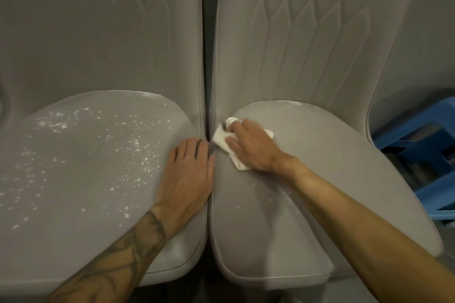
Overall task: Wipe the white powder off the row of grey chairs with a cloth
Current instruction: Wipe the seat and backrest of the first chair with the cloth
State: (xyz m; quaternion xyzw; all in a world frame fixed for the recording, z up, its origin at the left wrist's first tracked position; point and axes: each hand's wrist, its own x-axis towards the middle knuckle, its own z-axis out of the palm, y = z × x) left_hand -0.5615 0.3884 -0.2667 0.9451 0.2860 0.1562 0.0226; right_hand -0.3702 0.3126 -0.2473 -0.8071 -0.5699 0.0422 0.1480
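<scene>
- cloth (220, 139): centre of frame, on the inner rear corner of the right seat (332, 179), just beside the gap (208, 204) between the seats.
- right hand (253, 147): fingers curled over the cloth, thumb pinching it, pressing it down.
- risk: a stroke toward the gap would likely push powder (138, 152) into it, out of reach.
- risk: a loaded cloth may smear powder into the fabric.
- cloth appearance: white, crumpled, mostly hidden under the hand.
- powder: dense specks on the left seat (73, 204); faint streaks on the right seat.
- left hand (189, 174): fingers straight, flat on the left seat's inner edge, holding nothing.
</scene>
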